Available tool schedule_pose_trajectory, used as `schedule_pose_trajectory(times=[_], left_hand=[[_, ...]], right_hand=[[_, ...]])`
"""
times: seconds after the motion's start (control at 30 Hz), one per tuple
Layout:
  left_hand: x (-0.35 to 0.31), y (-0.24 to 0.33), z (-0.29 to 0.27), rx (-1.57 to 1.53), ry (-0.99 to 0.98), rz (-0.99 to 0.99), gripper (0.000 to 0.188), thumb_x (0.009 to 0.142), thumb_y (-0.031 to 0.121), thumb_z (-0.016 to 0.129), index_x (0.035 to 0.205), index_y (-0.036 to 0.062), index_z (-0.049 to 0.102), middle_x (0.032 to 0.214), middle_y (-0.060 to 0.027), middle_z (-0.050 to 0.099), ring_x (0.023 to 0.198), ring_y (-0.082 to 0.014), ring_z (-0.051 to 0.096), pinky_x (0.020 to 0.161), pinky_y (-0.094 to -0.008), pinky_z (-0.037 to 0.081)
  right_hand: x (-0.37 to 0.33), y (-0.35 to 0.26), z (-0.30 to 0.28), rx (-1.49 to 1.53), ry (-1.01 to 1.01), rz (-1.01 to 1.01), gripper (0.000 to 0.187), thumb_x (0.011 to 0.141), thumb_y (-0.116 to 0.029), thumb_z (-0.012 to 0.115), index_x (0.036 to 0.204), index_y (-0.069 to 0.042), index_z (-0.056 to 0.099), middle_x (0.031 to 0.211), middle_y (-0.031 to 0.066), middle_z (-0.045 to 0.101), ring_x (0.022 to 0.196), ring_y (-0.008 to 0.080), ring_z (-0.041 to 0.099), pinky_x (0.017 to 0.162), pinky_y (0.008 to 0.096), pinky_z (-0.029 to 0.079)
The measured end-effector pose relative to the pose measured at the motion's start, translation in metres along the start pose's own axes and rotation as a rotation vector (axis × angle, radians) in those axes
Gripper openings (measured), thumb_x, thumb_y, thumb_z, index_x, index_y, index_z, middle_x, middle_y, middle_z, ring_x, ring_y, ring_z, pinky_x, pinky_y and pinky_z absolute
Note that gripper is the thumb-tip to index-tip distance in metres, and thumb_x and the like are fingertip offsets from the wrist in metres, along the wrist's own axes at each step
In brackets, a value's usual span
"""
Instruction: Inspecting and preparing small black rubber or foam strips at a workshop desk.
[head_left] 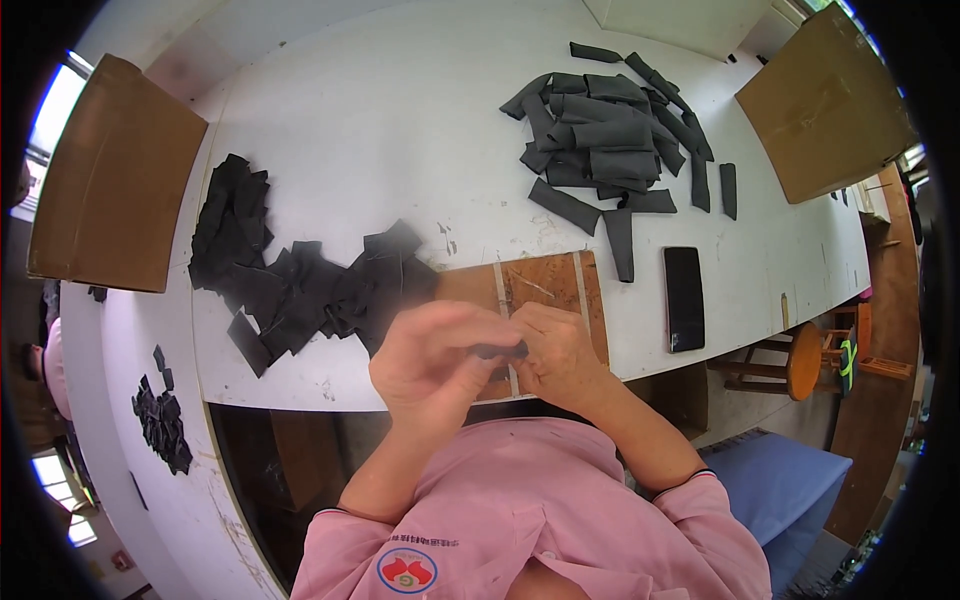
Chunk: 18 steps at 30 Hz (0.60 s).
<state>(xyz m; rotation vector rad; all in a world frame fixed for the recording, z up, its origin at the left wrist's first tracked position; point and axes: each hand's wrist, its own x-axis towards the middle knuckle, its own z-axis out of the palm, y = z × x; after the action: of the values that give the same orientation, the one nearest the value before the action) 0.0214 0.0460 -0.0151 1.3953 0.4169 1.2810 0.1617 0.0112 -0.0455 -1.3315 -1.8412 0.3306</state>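
Both my hands meet in front of my chest, over the near edge of the table. Between them is a small black fabric piece (pixel 499 351), mostly hidden by the fingers. My left hand (pixel 425 350) curves round its left end, thumb below and fingers above. With bent fingers, my right hand (pixel 560 350) pinches the other end. Beneath the hands lies a brown wooden board (pixel 545 282) with pale strips across it. Flat black fabric pieces (pixel 320 290) are heaped left of the board, reaching its edge.
A pile of rolled dark grey fabric tubes (pixel 610 135) lies at the far right. A black phone (pixel 684 300) rests right of the board. Cardboard boxes stand at left (pixel 120 175) and right (pixel 825 110). More black scraps (pixel 162 425) lie far left; a wooden stool (pixel 803 362) stands at right.
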Motion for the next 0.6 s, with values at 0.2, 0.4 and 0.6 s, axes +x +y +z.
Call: schedule_pose_trajectory(times=[0.2,0.4,0.6], left_hand=[[-0.004,-0.002,-0.003,0.076,0.022,-0.089,0.039,0.073,-0.004,0.062,0.106,-0.0037,0.041,0.083,-0.0169,0.062,0.080,-0.0218,0.059,0.075,-0.0323,0.047],[0.004,0.004,0.000,0.149,-0.078,0.003,0.021,0.074,0.000,0.061,0.093,-0.0039,0.053,0.085,-0.0168,0.061,0.081,-0.0231,0.058,0.073,-0.0309,0.046],[0.000,0.006,0.003,0.029,0.120,-0.004,0.012,0.074,0.001,0.062,0.085,-0.0039,0.058,0.084,-0.0175,0.060,0.078,-0.0234,0.057,0.071,-0.0299,0.045]], right_hand=[[-0.008,0.007,0.012,0.037,0.033,0.007,0.019,0.058,-0.009,0.067,0.072,-0.007,0.054,0.064,0.0046,0.051,0.060,0.0220,0.054,0.049,0.0317,0.044],[-0.011,0.004,0.009,0.051,0.016,0.077,0.018,0.061,-0.010,0.066,0.074,-0.006,0.054,0.067,0.0058,0.053,0.063,0.0233,0.055,0.051,0.0325,0.044],[-0.001,-0.007,-0.004,0.011,-0.043,0.081,0.016,0.064,-0.010,0.065,0.073,-0.005,0.053,0.067,0.0071,0.053,0.063,0.0239,0.055,0.053,0.0335,0.044]])
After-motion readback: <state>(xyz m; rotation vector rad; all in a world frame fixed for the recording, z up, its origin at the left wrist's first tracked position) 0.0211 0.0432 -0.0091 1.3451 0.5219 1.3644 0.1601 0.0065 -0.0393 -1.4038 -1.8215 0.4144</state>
